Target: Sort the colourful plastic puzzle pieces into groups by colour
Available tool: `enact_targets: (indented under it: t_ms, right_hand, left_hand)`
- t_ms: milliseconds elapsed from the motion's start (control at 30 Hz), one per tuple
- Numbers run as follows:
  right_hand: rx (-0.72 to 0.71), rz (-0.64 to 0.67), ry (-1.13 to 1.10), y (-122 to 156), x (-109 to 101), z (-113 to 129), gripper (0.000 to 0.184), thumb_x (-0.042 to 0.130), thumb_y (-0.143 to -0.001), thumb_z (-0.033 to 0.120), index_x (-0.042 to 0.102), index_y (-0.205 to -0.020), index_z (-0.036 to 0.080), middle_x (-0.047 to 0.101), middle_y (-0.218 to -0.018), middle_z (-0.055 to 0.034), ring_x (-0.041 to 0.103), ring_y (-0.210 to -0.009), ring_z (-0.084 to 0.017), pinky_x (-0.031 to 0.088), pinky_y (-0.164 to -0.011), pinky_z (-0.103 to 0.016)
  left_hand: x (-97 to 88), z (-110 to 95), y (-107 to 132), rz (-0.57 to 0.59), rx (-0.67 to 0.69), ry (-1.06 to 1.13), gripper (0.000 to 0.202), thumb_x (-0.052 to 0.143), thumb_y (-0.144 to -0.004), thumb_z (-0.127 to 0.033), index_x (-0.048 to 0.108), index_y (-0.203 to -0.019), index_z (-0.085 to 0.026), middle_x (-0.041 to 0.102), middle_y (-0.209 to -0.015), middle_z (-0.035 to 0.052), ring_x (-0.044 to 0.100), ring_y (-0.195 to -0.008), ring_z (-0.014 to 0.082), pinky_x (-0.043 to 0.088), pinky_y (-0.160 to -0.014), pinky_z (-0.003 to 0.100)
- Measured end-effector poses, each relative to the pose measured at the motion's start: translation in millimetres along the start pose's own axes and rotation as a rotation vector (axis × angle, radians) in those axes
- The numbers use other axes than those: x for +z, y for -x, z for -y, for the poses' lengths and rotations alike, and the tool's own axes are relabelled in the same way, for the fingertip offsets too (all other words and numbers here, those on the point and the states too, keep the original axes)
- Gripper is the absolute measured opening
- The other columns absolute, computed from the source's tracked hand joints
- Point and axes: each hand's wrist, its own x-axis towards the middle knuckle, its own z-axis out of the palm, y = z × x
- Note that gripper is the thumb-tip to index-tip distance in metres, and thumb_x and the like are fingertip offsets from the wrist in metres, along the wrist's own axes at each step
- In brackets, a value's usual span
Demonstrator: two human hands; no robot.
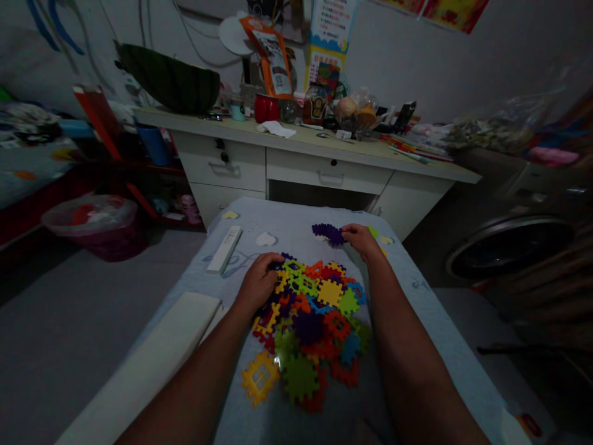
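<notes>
My right hand (364, 242) is closed, pinching the right end of dark purple toothed building tiles (330, 233) just past the far side of a pile. The tiles look like two or more joined in a row. At the pile's far left edge, my left hand (258, 281) has its fingers curled on a dark purple building tile (277, 264), mostly hidden beneath them. Between my forearms lies the pile of interlocking plastic tiles, among them a yellow tile (330, 292), a green tile (300, 377) and a yellow window-shaped tile (260, 377).
A long white box-like object (225, 250) lies left on the cloth-covered table (287, 216). Beyond stands a white desk (315, 145) bearing a watermelon-shaped object (169, 77), a red mug (267, 109) and jars. A bin (99, 225) stands left, a washing machine (500, 216) right.
</notes>
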Motion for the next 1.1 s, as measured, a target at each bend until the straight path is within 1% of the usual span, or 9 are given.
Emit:
enact_targets:
  t_ms: [100, 200, 367, 533, 667, 767, 933, 1033, 1100]
  right_hand:
    - [0.046, 0.002, -0.125, -3, 8, -1, 0.016, 0.064, -0.064, 0.023, 0.060, -0.079, 0.018, 0.055, -0.060, 0.0051, 0.049, -0.052, -0.009, 0.038, -0.049, -0.021]
    - [0.102, 0.001, -0.186, -8, 22, 4, 0.017, 0.065, -0.066, 0.020, 0.055, -0.079, 0.018, 0.054, -0.056, 0.0057, 0.051, -0.047, -0.008, 0.037, -0.044, -0.018]
    - [0.168, -0.003, -0.236, -20, 43, 15, 0.028, 0.065, -0.070, 0.013, 0.048, -0.092, 0.021, 0.055, -0.053, 0.0079, 0.057, -0.044, -0.010, 0.041, -0.041, -0.015]
    - [0.184, 0.013, -0.296, -29, 56, 15, 0.025, 0.059, -0.076, 0.011, 0.046, -0.094, 0.022, 0.056, -0.053, 0.0083, 0.059, -0.044, -0.010, 0.043, -0.041, -0.014]
    - [0.203, 0.020, -0.266, -32, 65, 12, 0.024, 0.057, -0.075, 0.008, 0.047, -0.092, 0.021, 0.056, -0.052, 0.0073, 0.060, -0.044, -0.011, 0.044, -0.041, -0.015]
    - [0.195, 0.008, -0.137, -34, 70, 11, 0.023, 0.056, -0.074, 0.006, 0.050, -0.092, 0.020, 0.055, -0.051, 0.0069, 0.059, -0.045, -0.011, 0.046, -0.044, -0.017]
    - [0.146, 0.007, 0.015, -34, 63, 9, 0.024, 0.059, -0.069, 0.005, 0.061, -0.090, 0.017, 0.056, -0.052, 0.0051, 0.056, -0.047, -0.011, 0.043, -0.047, -0.019]
    - [0.048, 0.038, 0.160, -26, 45, 9, 0.027, 0.061, -0.070, 0.009, 0.064, -0.097, 0.016, 0.062, -0.066, 0.0032, 0.058, -0.055, -0.010, 0.043, -0.052, -0.019]
    - [-0.029, 0.114, 0.267, -15, 29, 10, 0.028, 0.061, -0.074, 0.014, 0.064, -0.101, 0.017, 0.065, -0.075, 0.0019, 0.060, -0.060, -0.010, 0.043, -0.054, -0.019]
  left_hand:
    - [0.0, 0, 0, 0.002, 0.002, -0.001, 0.041, 0.045, -0.066, -0.013, 0.066, -0.100, -0.020, 0.063, -0.112, 0.0061, 0.058, -0.113, 0.0242, 0.043, -0.105, 0.042]
    - [-0.1, 0, 0, 0.009, 0.007, -0.011, 0.041, 0.045, -0.066, -0.013, 0.065, -0.101, -0.020, 0.063, -0.112, 0.0062, 0.057, -0.113, 0.0240, 0.043, -0.104, 0.042]
    - [-0.3, -1, 0, 0.002, 0.009, -0.010, 0.040, 0.045, -0.065, -0.012, 0.065, -0.099, -0.020, 0.064, -0.110, 0.0061, 0.058, -0.111, 0.0232, 0.043, -0.103, 0.041]
    - [-0.7, -3, 0, 0.003, 0.015, -0.016, 0.041, 0.044, -0.065, -0.012, 0.066, -0.099, -0.019, 0.064, -0.109, 0.0064, 0.058, -0.110, 0.0234, 0.044, -0.102, 0.041]
    - [-0.7, -3, 0, 0.008, 0.020, -0.028, 0.040, 0.044, -0.065, -0.013, 0.065, -0.099, -0.019, 0.064, -0.109, 0.0067, 0.058, -0.109, 0.0236, 0.043, -0.102, 0.041]
    - [-0.3, -1, 0, 0.005, 0.020, -0.030, 0.039, 0.044, -0.066, -0.013, 0.065, -0.099, -0.019, 0.064, -0.110, 0.0068, 0.058, -0.110, 0.0232, 0.043, -0.103, 0.040]
    - [0.0, 1, 1, 0.006, 0.029, -0.025, 0.039, 0.044, -0.067, -0.014, 0.065, -0.099, -0.020, 0.063, -0.111, 0.0062, 0.058, -0.111, 0.0228, 0.043, -0.103, 0.040]
    - [-0.4, 1, 0, 0.004, 0.042, -0.027, 0.040, 0.044, -0.066, -0.013, 0.065, -0.099, -0.019, 0.064, -0.110, 0.0065, 0.058, -0.111, 0.0232, 0.043, -0.103, 0.040]
    - [-0.5, 1, 0, 0.003, 0.043, -0.031, 0.040, 0.044, -0.065, -0.013, 0.065, -0.098, -0.019, 0.064, -0.110, 0.0071, 0.058, -0.111, 0.0235, 0.043, -0.103, 0.040]
